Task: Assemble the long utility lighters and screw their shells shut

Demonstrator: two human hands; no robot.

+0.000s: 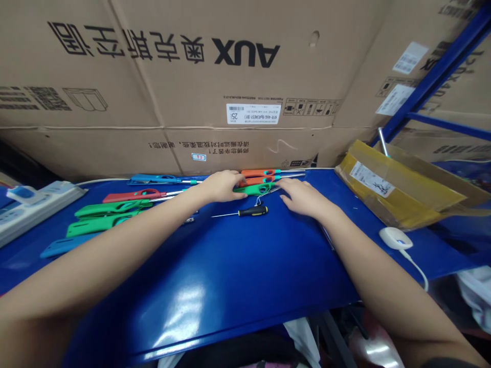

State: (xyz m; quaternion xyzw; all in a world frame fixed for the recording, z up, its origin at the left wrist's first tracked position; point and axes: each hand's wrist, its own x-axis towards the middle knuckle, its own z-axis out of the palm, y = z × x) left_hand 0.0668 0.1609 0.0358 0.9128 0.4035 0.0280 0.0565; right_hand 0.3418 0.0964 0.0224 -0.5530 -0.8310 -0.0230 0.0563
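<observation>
Near the cardboard at the back of the blue table, my left hand [224, 185] is closed around the handle end of a green long-necked lighter [255, 190]. My right hand [301, 197] is at its other end, with the metal tube running in between thumb and fingers. Just behind it lie two orange lighters [261, 173], side by side with tubes pointing right. A black and yellow screwdriver [253, 211] rests in front of my hands, its shaft to the left. Left of it, a red lighter [132, 196], green lighters [111, 208] and blue lighters [153, 179] lie in a row, partly covered by my left forearm.
A large cardboard sheet [192, 92] with black print stands upright behind the table [238, 286]. On the left is a white power strip [34, 212]. At right are an open taped carton [395, 189], a white corded device [396, 238] and a blue metal frame [433, 71].
</observation>
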